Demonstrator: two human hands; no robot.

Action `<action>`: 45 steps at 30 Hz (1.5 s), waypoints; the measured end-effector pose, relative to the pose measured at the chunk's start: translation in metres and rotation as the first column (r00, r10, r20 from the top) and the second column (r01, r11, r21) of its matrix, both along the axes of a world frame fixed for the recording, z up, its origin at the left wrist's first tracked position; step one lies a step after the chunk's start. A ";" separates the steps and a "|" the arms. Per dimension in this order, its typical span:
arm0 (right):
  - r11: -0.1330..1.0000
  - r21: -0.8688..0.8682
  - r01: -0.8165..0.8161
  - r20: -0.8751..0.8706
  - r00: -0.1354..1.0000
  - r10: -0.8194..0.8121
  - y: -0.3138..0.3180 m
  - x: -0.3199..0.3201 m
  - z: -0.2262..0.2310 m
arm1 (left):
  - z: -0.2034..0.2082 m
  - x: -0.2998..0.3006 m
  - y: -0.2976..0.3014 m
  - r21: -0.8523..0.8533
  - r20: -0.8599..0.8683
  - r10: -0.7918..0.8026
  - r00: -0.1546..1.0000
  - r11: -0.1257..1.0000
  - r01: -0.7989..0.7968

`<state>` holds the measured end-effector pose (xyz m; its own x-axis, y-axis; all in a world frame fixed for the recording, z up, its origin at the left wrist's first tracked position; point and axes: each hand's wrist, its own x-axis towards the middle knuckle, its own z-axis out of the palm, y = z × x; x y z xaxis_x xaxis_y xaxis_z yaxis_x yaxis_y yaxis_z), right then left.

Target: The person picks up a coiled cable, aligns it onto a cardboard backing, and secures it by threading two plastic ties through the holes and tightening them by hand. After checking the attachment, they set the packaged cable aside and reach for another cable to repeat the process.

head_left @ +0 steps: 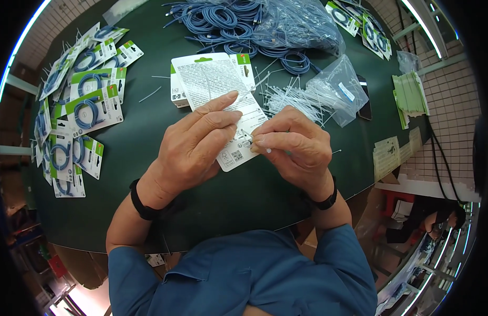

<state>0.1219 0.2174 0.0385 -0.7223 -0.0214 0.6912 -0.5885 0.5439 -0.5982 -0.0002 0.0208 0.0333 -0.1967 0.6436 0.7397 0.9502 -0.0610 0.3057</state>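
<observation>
My left hand holds a white printed backing card, its fingers lying across the text side. The card is tilted over the dark green table, and its far side is hidden. My right hand pinches a thin white cable tie at the card's right edge. Just beyond the held card lies a stack of similar cards with green tops. A loose heap of white cable ties lies past my right hand, partly inside a clear plastic bag.
Carded blue cables pile up on the left, with more carded cables at the far right. Coiled blue cables and a large clear bag cover the back. Pale green cards stand at the right edge. Another person sits beyond.
</observation>
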 end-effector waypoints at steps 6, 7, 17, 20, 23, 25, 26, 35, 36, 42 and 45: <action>0.985 -0.160 -0.067 0.243 0.964 0.105 0.007 0.007 0.013 | 0.007 0.018 -0.008 -0.010 -0.030 0.026 0.999 1.000 -0.027; 0.977 -0.193 -0.087 0.270 0.953 0.138 0.009 0.007 0.014 | 0.011 0.021 -0.010 -0.031 -0.044 0.038 0.998 0.999 -0.040; 0.827 -0.541 -0.153 0.394 0.822 0.410 0.016 0.011 0.019 | 0.009 0.033 0.001 0.068 0.253 -0.163 0.954 0.986 0.151; 0.768 -0.636 -0.069 0.384 0.835 0.393 0.014 0.012 0.020 | 0.014 0.037 -0.005 0.011 0.447 -0.137 0.884 0.989 0.148; 0.775 -0.631 0.008 0.307 0.921 0.240 0.011 0.008 0.011 | 0.014 0.036 -0.008 0.003 0.684 -0.085 0.724 0.993 0.114; 0.837 -0.538 0.105 0.117 0.992 -0.049 0.012 0.004 0.004 | 0.014 0.035 -0.009 0.030 0.905 -0.039 0.424 0.999 0.027; 0.839 -0.536 0.099 0.114 0.992 -0.044 0.012 0.003 0.003 | 0.013 0.033 -0.007 0.033 0.903 -0.040 0.427 0.999 0.022; 0.904 0.382 0.190 -0.181 0.975 -0.129 -0.016 -0.012 -0.010 | -0.011 0.014 0.003 0.223 0.958 -0.216 0.189 0.975 -0.016; 0.889 0.410 0.205 -0.181 0.973 -0.141 -0.017 -0.012 -0.012 | -0.011 0.015 0.003 0.217 0.962 -0.211 0.173 0.976 -0.015; 0.918 0.309 0.247 -0.226 0.957 -0.181 -0.016 -0.012 -0.016 | -0.011 0.015 0.000 0.216 0.966 -0.221 0.133 0.975 0.049; 0.935 0.241 0.262 -0.241 0.949 -0.204 -0.015 -0.012 -0.015 | 0.001 0.022 -0.003 0.266 0.947 -0.277 0.163 0.960 0.083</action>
